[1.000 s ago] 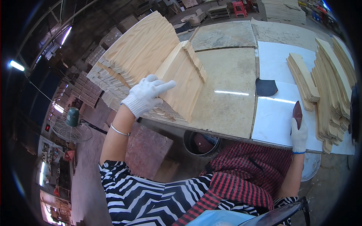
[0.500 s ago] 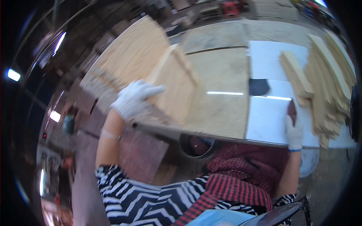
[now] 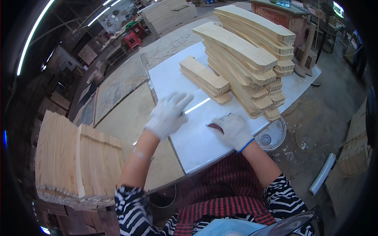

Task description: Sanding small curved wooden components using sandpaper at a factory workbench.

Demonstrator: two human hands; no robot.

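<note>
Both hands wear white knitted gloves. My left hand point(image 3: 167, 114) is over the white sheet point(image 3: 197, 151) on the table, its fingers stretched out. A bit of something dark shows beside its fingers; most of it is hidden. To its right, my right hand point(image 3: 235, 131) is closed round a small dark red-brown piece point(image 3: 215, 127) that looks like folded sandpaper, low over the sheet. Just beyond the hands lies a short pile of narrow wooden pieces point(image 3: 204, 78). Taller stacks of curved, round-ended wooden slats point(image 3: 240, 51) stand behind it and to the right.
Two stacks of pale wooden boards point(image 3: 57, 153) stand at the left table end. A bare plywood panel point(image 3: 130, 114) lies between them and the sheet. Below the table's right edge is a round whitish tub point(image 3: 273, 135). Farther back are a red stool point(image 3: 133, 39) and stacked planks point(image 3: 169, 15).
My left hand has left the boards at the left and come over the white sheet. The right hand still holds the red-brown piece. My view has swung to the right.
</note>
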